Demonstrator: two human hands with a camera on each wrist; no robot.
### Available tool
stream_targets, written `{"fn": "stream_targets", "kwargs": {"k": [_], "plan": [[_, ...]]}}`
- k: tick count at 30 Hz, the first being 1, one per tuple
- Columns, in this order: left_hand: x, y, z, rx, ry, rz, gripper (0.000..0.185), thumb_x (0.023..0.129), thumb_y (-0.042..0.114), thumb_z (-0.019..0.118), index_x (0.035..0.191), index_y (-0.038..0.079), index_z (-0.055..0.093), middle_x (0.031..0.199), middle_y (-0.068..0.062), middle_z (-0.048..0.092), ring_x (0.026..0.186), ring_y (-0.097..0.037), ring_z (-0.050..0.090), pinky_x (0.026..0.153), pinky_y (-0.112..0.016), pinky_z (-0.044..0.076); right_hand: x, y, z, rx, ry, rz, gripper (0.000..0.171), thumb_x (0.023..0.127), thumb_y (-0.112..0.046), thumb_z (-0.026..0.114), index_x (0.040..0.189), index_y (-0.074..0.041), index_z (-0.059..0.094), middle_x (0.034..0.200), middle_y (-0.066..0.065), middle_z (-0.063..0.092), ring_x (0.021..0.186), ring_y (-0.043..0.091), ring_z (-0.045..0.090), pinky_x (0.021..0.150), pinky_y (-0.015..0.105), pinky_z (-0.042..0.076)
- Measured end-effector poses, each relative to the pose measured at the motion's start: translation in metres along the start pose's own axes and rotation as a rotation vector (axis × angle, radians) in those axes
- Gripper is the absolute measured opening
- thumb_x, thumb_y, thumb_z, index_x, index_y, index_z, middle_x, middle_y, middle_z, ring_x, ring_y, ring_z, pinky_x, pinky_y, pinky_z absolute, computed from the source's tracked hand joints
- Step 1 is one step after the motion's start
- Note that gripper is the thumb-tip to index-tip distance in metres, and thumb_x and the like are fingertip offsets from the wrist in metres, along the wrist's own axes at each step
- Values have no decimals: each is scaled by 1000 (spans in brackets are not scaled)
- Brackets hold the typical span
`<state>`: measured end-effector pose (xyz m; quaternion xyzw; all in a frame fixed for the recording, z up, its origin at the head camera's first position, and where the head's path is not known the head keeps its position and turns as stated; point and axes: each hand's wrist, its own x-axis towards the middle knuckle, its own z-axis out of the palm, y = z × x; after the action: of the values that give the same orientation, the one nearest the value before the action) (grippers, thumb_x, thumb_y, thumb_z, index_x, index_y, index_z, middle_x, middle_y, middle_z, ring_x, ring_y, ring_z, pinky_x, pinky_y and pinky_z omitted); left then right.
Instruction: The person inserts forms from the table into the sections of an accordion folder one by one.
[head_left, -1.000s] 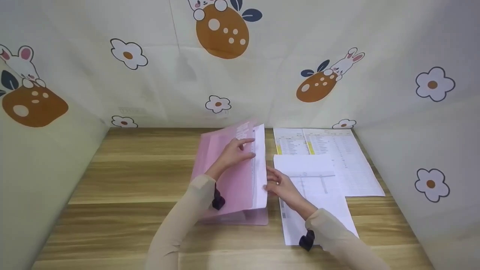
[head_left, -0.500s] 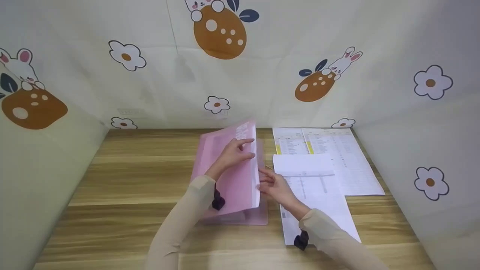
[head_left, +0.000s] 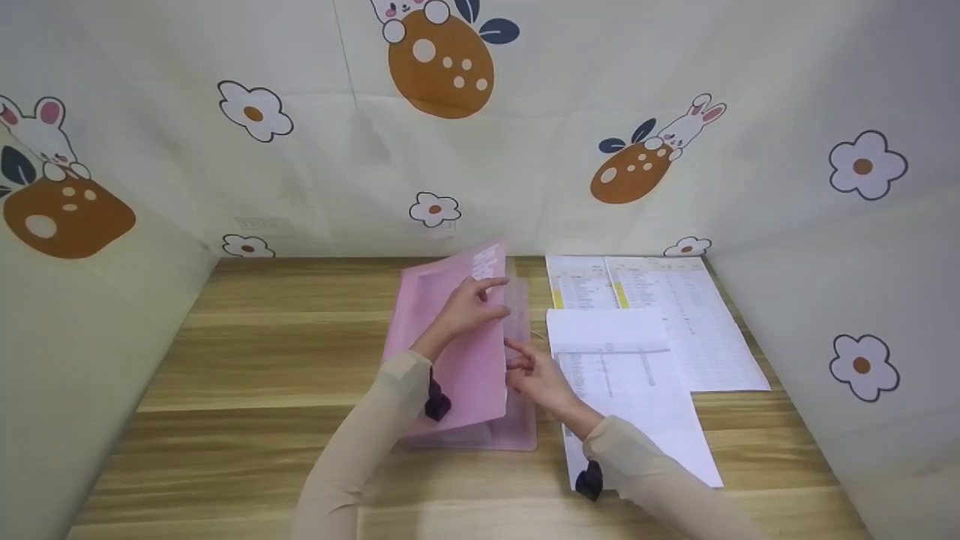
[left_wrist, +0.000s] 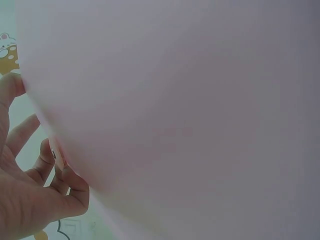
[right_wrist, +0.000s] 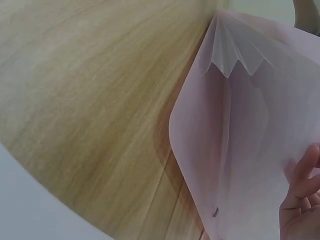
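Note:
A pink translucent folder [head_left: 465, 375] lies on the wooden table with its front cover raised at an angle. My left hand [head_left: 466, 306] holds that cover at its right edge, thumb and forefinger spread along it. In the left wrist view the pink cover fills most of the picture, with fingers [left_wrist: 75, 195] at its edge. At the same edge, lower down, my right hand [head_left: 541, 381] pinches a sheet of paper [head_left: 506, 394], of which only a thin white strip shows. Pleated pockets [right_wrist: 235, 50] stand out at the folder's end in the right wrist view.
Right of the folder lies a printed white sheet [head_left: 637, 442], partly over other printed sheets [head_left: 720, 337] with yellow marks. Wooden tabletop [head_left: 285, 337] extends to the left. Patterned cloth walls [head_left: 315, 180] close in the back and both sides.
The white paper has slid left, from sticking out past the cover's edge to almost hidden within the folder. My right hand has moved left with it; my left hand has stayed in place.

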<state>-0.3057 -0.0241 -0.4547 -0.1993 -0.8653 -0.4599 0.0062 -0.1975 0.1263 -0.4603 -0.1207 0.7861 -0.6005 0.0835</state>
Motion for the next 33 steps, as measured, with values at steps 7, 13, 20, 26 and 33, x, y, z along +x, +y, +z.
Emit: {"fn": "stream_targets", "kwargs": {"k": [7, 13, 20, 26, 33], "plan": [[0, 0, 0, 2, -4, -2, 47, 72, 16, 70, 117, 9, 58, 82, -10, 47, 74, -19, 40, 61, -29, 33, 0, 2, 0, -16, -7, 5, 53, 73, 10, 50, 125, 13, 38, 88, 21, 59, 66, 15, 55, 57, 27, 46], [-1, 2, 0, 13, -23, -35, 48, 74, 20, 70, 119, 12, 57, 85, -8, 46, 77, -19, 42, 62, -29, 34, 8, 15, -11, 10, 3, -2, 52, 75, 6, 56, 124, 12, 39, 88, 21, 61, 66, 18, 57, 56, 26, 45], [1, 1, 1, 6, -20, -29, 48, 73, 18, 70, 118, 11, 57, 86, -8, 47, 79, -20, 43, 63, -30, 35, 21, 31, -42, -17, 160, 30, 44, 77, -4, 65, 118, 5, 51, 92, 19, 62, 64, 21, 57, 56, 33, 47], [1, 0, 0, 7, -22, -19, 49, 73, 21, 70, 119, 11, 57, 86, -7, 47, 79, -19, 42, 64, -30, 35, 25, 31, -76, -53, 287, 57, 37, 77, -3, 64, 113, 1, 56, 86, 13, 64, 54, 16, 52, 52, 26, 44], [1, -1, 0, -3, -32, -34, 50, 74, 22, 69, 120, 11, 56, 89, -8, 48, 81, -19, 43, 64, -29, 35, 22, 33, -114, -110, 319, 134, 40, 81, -15, 63, 118, -4, 53, 88, 10, 63, 62, 21, 55, 59, 26, 43]]}}
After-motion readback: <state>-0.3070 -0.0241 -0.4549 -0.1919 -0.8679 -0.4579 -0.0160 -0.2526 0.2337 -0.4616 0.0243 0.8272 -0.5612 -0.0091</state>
